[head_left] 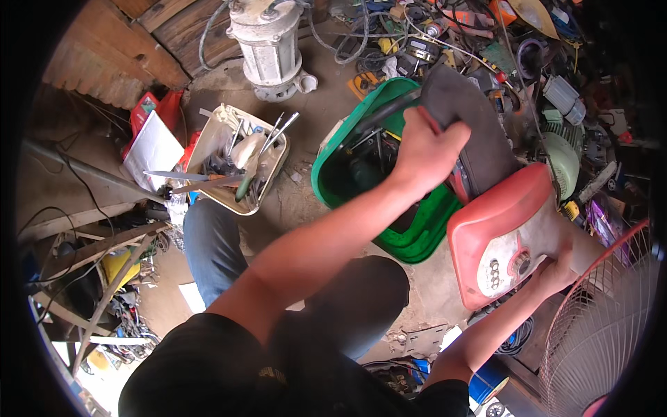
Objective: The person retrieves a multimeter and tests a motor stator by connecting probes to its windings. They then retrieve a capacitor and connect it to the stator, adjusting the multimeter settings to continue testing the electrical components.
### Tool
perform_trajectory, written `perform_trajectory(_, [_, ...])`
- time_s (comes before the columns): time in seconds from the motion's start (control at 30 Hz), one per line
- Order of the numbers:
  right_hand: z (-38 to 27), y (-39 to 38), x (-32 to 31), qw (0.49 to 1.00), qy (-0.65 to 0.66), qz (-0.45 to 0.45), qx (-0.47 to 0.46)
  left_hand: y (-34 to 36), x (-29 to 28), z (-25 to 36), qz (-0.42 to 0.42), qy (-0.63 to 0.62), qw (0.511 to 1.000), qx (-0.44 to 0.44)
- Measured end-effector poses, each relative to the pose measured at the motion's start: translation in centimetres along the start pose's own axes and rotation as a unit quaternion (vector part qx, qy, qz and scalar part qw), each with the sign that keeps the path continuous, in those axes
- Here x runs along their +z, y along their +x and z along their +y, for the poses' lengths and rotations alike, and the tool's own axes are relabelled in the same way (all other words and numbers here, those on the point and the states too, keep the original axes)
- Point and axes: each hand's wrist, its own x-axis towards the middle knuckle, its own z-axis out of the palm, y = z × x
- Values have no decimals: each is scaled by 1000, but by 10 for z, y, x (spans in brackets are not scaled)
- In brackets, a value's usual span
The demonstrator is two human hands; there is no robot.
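Note:
My left hand (432, 151) is closed at the red edge of a dark grey, flat, rounded piece (476, 118); what lies inside the fist is partly hidden. From beside that fist a dark bar (389, 111) slants left over a green bin (420, 240) with tools inside. My right hand (554, 270) grips the far side of a red and grey fan base (497, 243) with a knob and push buttons; some of its fingers are hidden. The base leans tilted beside the grey piece. Close to my right wrist stands the round wire fan grille (597, 320).
A cream tray (278, 167) of hand tools and knives sits left of the bin. Behind it stands a whitish metal pump (265, 48). Cables, tools and a green motor (561, 142) crowd the right and back. A blue can (488, 381) is near my right forearm.

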Motion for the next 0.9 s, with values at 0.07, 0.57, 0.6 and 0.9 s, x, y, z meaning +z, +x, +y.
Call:
perform_trajectory(0.07, [-7, 8, -4, 1000, -10, -23, 0, 12, -8, 11, -29, -25, 983, -180])
perform_trajectory(0.57, [-68, -14, 31, 993, -93, 44, -54, -14, -92, 32, -107, -61, 988, -96])
perform_trajectory(0.6, [-62, -7, 17, 992, -116, 53, -15, -12, -100, 43, -96, -54, 992, -58])
perform_trajectory(0.9, [23, -11, 53, 972, -231, 36, 4, -60, -248, 189, 34, -169, 985, 25])
